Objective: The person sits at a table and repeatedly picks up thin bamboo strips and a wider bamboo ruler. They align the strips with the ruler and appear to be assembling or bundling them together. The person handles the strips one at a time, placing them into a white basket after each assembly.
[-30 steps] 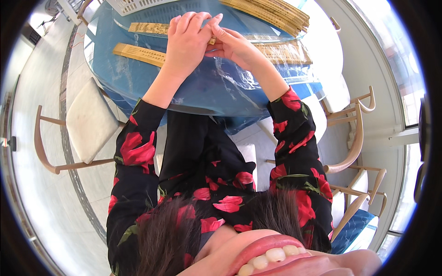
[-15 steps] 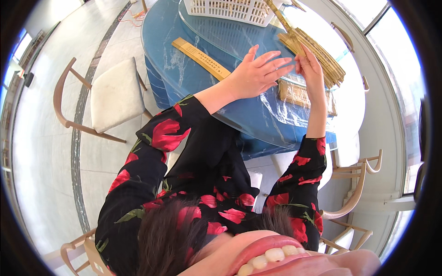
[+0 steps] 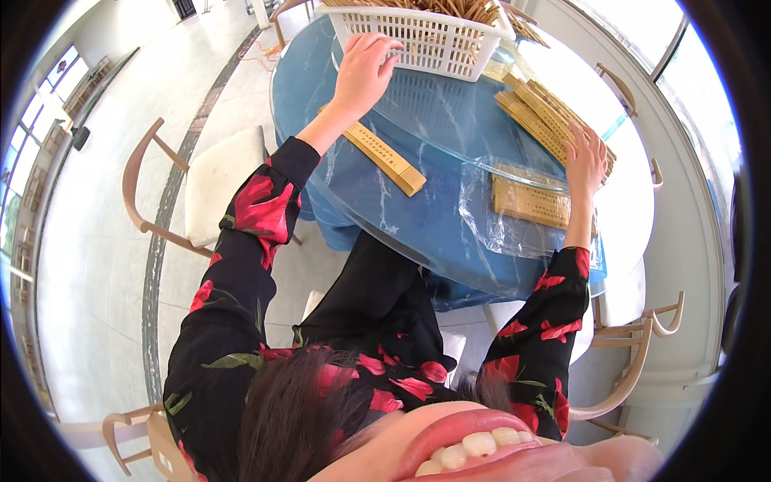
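My left hand [image 3: 367, 74] is raised over the far left of the table, just in front of the white basket [image 3: 418, 58]. Its fingers are loosely bent, and nothing shows in them. My right hand [image 3: 587, 157] rests with spread fingers at the near right end of a stack of flat bamboo strips [image 3: 534, 116] marked with dark writing. Below my left wrist lies a short row of similar bamboo strips [image 3: 384, 159], its far end partly hidden by the wrist. Beside my right forearm, more bamboo strips [image 3: 526, 199] lie in a clear plastic bag [image 3: 479, 229].
The basket is heaped with thin bamboo sticks [image 3: 458, 10]. A glass turntable sits on the round table with a blue marbled cover [image 3: 353, 193]. Wooden chairs with pale seats, such as one chair [image 3: 221, 189] at the left, stand around it. Windows [image 3: 699, 104] line the right side.
My left hand has moved left and away, toward the basket. My right hand has let go of the bamboo strip it held tilted and now lies at the stack's near end.
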The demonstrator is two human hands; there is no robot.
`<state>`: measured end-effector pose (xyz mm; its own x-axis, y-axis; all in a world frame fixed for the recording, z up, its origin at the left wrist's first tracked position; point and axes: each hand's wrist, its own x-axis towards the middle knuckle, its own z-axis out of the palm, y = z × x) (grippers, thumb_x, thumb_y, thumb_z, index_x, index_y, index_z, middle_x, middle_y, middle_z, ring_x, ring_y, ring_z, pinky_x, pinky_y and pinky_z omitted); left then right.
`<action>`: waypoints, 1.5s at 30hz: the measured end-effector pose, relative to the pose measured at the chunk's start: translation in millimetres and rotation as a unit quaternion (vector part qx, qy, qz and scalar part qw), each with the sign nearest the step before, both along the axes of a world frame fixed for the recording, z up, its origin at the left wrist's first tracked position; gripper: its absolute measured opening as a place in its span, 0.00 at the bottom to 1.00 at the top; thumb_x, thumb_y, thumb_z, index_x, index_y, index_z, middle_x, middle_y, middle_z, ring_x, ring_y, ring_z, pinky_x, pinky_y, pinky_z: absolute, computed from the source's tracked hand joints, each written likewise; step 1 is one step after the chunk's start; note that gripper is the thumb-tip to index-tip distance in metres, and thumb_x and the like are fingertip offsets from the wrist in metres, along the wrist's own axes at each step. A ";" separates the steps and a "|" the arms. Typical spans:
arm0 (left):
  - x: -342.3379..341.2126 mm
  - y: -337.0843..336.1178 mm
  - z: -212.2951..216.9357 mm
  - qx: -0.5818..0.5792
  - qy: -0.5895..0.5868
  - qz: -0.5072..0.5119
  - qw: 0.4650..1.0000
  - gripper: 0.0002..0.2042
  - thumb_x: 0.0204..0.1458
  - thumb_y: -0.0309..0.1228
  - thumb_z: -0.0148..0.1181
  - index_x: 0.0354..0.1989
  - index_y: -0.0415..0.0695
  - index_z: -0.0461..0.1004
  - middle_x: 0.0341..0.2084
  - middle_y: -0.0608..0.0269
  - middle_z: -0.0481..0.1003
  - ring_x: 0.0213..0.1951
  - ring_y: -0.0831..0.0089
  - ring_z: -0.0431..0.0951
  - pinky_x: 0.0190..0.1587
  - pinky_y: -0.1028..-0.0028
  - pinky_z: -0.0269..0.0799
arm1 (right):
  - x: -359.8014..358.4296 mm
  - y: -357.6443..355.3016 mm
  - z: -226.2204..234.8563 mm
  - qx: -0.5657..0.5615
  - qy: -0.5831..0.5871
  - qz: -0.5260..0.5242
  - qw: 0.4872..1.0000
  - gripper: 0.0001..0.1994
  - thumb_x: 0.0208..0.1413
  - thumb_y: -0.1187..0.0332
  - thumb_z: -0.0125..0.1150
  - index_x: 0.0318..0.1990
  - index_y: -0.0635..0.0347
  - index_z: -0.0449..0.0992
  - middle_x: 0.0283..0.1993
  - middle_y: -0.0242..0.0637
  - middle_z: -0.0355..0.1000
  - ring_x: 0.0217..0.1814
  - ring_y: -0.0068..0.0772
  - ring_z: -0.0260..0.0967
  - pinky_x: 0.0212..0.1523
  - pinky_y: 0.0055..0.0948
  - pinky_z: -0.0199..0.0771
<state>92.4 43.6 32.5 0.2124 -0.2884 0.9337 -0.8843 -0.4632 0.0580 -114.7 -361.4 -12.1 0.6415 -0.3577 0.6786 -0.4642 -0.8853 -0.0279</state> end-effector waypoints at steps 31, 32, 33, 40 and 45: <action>89.2 46.2 153.7 0.125 -0.094 0.142 0.977 0.06 0.50 0.27 0.61 0.27 0.36 0.73 0.27 0.45 0.74 0.38 0.43 0.73 0.43 0.48 0.69 | 12.5 115.2 14.3 0.052 -0.124 0.331 0.934 0.13 0.60 0.69 0.63 0.52 0.50 0.82 0.57 0.34 0.73 0.64 0.44 0.67 0.63 0.46 0.67; 65.6 50.2 169.3 0.106 -0.120 0.112 0.981 0.06 0.50 0.27 0.61 0.27 0.36 0.73 0.26 0.46 0.73 0.38 0.44 0.73 0.43 0.48 0.69 | 12.0 116.0 15.4 0.059 -0.128 0.337 0.931 0.14 0.60 0.69 0.63 0.53 0.50 0.82 0.57 0.34 0.73 0.64 0.45 0.67 0.63 0.45 0.67; 40.6 42.1 176.0 0.115 -0.118 0.150 0.975 0.06 0.50 0.27 0.61 0.27 0.38 0.74 0.28 0.47 0.75 0.39 0.46 0.74 0.45 0.50 0.69 | 5.9 110.5 17.0 0.047 -0.134 0.329 0.933 0.15 0.60 0.68 0.63 0.55 0.52 0.80 0.57 0.35 0.73 0.63 0.45 0.67 0.63 0.44 0.67; -144.5 62.9 124.5 0.001 -0.033 -0.061 0.998 0.03 0.56 0.21 0.65 0.37 0.42 0.80 0.31 0.63 0.80 0.36 0.64 0.80 0.40 0.72 0.73 | -15.5 209.7 79.0 -0.135 -0.231 0.408 0.873 0.26 0.60 0.61 0.65 0.64 0.59 0.70 0.54 0.39 0.74 0.59 0.44 0.70 0.60 0.41 0.72; -166.8 28.8 50.0 0.006 0.164 -0.194 0.967 0.05 0.57 0.21 0.65 0.40 0.40 0.79 0.33 0.63 0.80 0.38 0.71 0.80 0.44 0.75 0.75 | -1.7 216.6 41.3 -0.105 -0.168 0.413 0.889 0.09 0.60 0.67 0.61 0.45 0.55 0.71 0.35 0.30 0.71 0.37 0.35 0.75 0.33 0.35 0.77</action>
<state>-74.4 72.5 82.5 0.3692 -0.4169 0.8306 -0.9270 -0.1019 0.3610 -116.4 -144.8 29.3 0.3747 0.2974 0.8781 0.3501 -0.9224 0.1630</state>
